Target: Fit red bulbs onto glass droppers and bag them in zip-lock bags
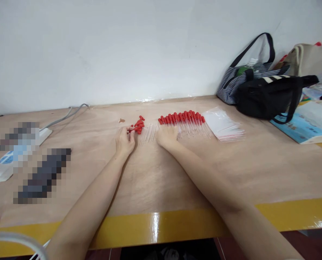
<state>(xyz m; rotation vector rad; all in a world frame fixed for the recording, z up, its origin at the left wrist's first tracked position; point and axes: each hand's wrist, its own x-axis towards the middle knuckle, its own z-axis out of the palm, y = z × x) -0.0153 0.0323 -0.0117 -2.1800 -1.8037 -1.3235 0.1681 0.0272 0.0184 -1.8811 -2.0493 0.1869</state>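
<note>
Small-part handling appears to be in hand, with both hands working near the centre of the frame on the brown-covered table (155, 184). The left hand (125, 141) is at the near-left edge of a loose pile of small red rubber-like bulbs (139, 124), thumb and forefinger only narrowly apart; whether a bulb is pinched between them cannot be told. The right hand (166, 135) is curled low between the thin, clear bare tubes (148, 134) and the slanting row of red-topped clear tubes (189, 117), its fingertips hidden, so its grip cannot be told either. Right of that row lies a fanned stack of clear plastic bags (224, 125). Judging by the slender, closely laid tubes, any next move calls for a light fingertip pinch that leaves neighbouring pieces undisturbed.
</note>
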